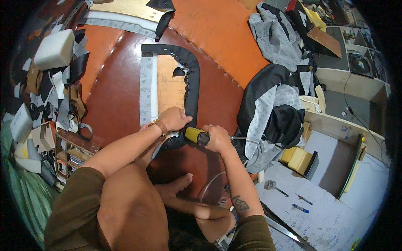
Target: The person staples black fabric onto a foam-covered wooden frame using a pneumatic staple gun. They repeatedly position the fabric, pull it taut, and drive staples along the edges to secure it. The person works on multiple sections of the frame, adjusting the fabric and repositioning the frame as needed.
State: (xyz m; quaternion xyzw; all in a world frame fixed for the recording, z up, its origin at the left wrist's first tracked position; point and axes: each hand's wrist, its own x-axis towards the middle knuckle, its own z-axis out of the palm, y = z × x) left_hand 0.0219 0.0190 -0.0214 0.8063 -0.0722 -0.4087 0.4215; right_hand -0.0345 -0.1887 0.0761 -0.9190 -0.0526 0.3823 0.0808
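Note:
A wooden panel (169,90) lies on the reddish-brown mat, its right side wrapped in gathered black upholstery material (192,90). White foam and a grey printed fabric strip (146,85) run along its left side. My left hand (173,120) is closed on the black edge near the panel's lower right corner. In my right hand (219,139) is a yellow and black staple gun (196,136), with a hose trailing off to the right. The gun's nose meets the black edge close to my left fingers; whether it touches cannot be made out.
A second padded panel (125,10) lies at the top. Fabric scraps and a foam block (54,49) crowd the left, beside a small wooden rack (69,154). Grey and black covers (272,108) are heaped to the right. Pens (300,208) lie on a white board at lower right.

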